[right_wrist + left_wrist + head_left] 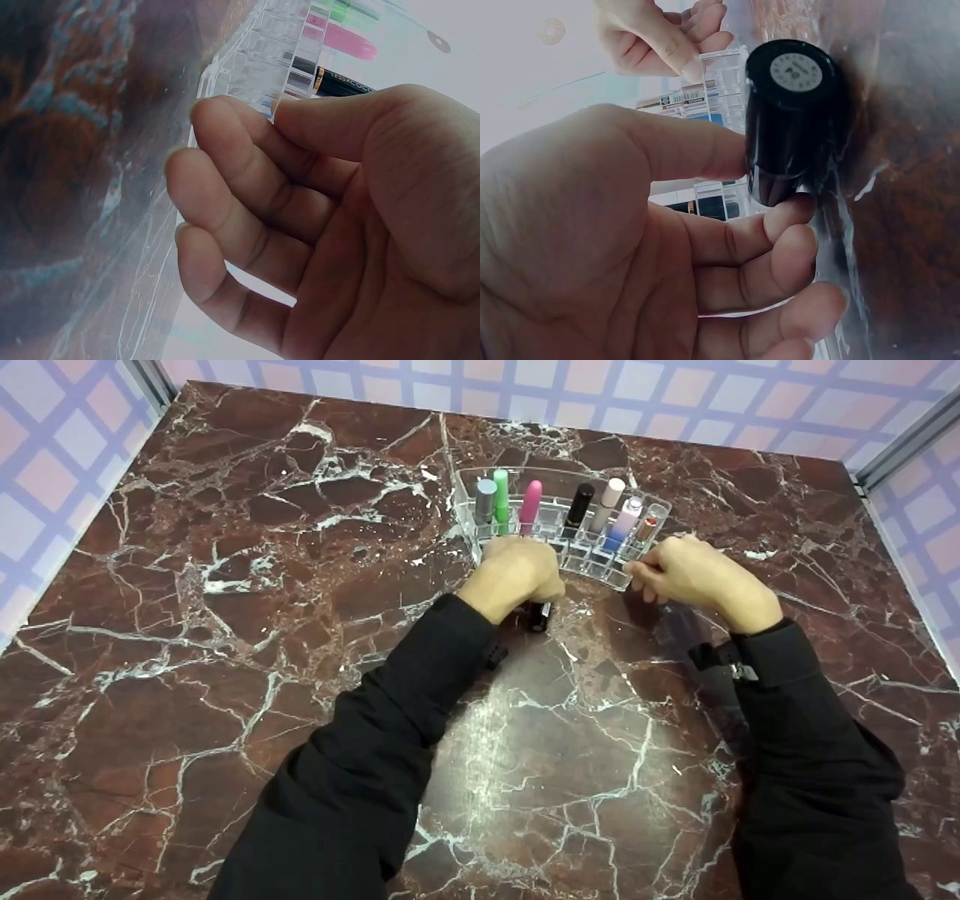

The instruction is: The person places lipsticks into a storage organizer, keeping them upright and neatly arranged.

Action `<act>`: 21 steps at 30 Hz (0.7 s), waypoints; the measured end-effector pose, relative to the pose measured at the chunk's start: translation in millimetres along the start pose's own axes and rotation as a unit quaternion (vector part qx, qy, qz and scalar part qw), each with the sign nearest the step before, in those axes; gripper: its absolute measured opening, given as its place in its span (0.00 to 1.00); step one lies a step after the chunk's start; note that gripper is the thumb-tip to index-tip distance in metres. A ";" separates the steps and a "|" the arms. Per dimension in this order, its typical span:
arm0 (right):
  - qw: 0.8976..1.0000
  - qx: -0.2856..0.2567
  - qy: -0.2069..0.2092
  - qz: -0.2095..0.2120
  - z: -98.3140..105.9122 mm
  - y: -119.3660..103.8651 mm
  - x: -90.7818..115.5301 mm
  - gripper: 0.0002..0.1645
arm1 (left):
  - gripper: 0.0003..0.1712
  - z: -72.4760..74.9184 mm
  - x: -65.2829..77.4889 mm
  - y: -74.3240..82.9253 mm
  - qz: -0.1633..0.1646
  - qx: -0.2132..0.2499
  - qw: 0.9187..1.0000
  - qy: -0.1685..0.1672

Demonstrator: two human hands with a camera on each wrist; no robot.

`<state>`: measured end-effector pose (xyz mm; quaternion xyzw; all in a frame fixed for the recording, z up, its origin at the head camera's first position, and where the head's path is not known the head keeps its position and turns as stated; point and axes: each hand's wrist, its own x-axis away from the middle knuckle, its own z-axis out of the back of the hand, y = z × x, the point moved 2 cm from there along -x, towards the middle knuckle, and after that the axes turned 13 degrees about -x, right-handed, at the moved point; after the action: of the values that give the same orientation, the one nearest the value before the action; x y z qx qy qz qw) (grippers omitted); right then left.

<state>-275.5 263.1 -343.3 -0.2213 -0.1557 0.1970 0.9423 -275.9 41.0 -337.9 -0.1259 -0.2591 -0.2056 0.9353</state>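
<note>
In the head view, my left hand (517, 570) is at the front left of a clear, curved lipstick organizer (589, 567). Between its thumb and fingers it pinches a black lipstick tube (791, 112), whose end with a round pale label faces the left wrist camera. The head view shows only the lower part of this tube, below the hand. My right hand (701, 574) holds the organizer's front right corner, thumb against the clear wall and the other fingers curled. Makeup tubes stand in the back row, including a pink tube (532, 502) and a black tube (341, 81) with a gold band.
Also in the organizer are a grey-capped tube (485, 499), a green tube (501, 495), a white-capped tube (611, 495) and a purple-blue tube (624, 525). The dark red marbled table (225, 682) extends around it. A checked wall panel (570, 394) borders the back.
</note>
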 end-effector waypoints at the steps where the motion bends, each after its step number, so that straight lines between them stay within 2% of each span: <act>1: 1.000 0.002 0.000 0.004 -0.1 0.1 -0.3 0.24 | 0.18 -0.2 0.2 0.3 0.002 -0.001 1.000 -0.002; 6: 1.000 0.006 0.002 0.013 -0.4 0.4 -0.6 0.24 | 0.27 -0.2 1.4 1.6 0.008 -0.005 1.000 -0.010; 10: 1.000 0.004 0.001 0.010 -0.1 0.6 -0.5 0.24 | 0.29 -0.6 1.1 2.4 0.011 -0.003 1.000 -0.010; 21: 1.000 0.004 0.003 0.011 -0.3 0.9 -0.5 0.23 | 0.20 -6.7 -3.8 1.6 0.018 0.008 1.000 0.015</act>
<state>-276.0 263.5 -344.1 -0.2203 -0.1497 0.2077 0.9412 -275.2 41.4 -345.8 -0.1198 -0.2440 -0.1883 0.9437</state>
